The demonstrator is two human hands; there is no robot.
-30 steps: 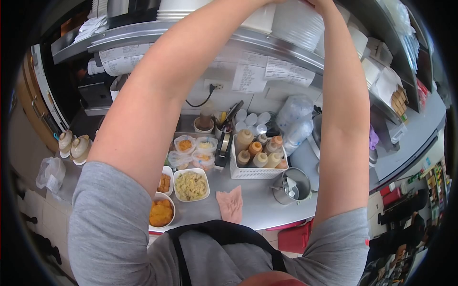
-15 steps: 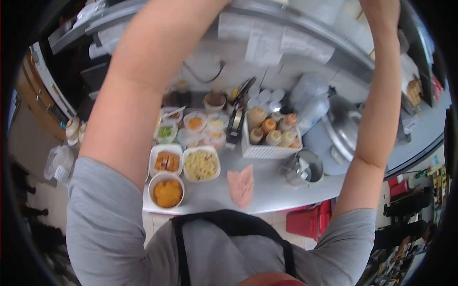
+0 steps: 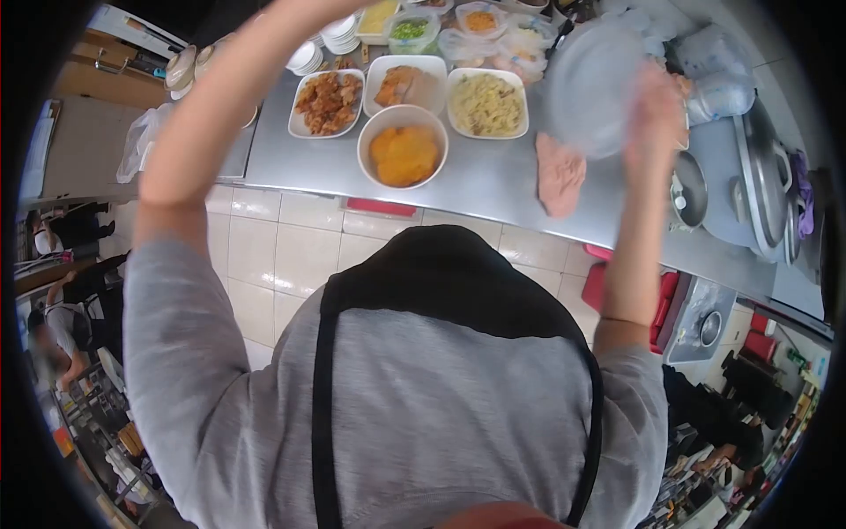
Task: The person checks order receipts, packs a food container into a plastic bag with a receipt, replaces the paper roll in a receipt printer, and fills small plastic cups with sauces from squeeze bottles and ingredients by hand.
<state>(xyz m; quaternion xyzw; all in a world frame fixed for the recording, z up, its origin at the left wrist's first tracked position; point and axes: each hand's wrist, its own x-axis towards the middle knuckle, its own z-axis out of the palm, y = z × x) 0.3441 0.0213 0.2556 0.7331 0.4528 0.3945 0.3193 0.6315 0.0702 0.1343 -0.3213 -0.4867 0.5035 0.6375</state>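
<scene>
A round, clear plastic lid (image 3: 592,93), smeared by motion, is held at its right edge by my right hand (image 3: 656,110). The lid hangs over the counter's back part, above a folded pink cloth (image 3: 560,175). My left arm reaches up past the top edge, so its hand is out of sight. In front of me a round white bowl (image 3: 381,122) holds orange food. Behind it stand white square tubs of browned fried pieces (image 3: 329,103), sliced meat (image 3: 398,86) and pale yellow chopped food (image 3: 487,103).
Small clear tubs (image 3: 412,31) of chopped toppings and stacked white dishes (image 3: 342,35) line the back. To the right are a metal pot (image 3: 692,189) and a large metal lid (image 3: 765,176). Red bins (image 3: 599,286) stand below the steel counter (image 3: 291,172). People work behind me.
My right hand has come down from the overhead shelf with the clear lid. The view has tilted down and shifted left, showing the fried pieces and more floor. My left arm stays raised.
</scene>
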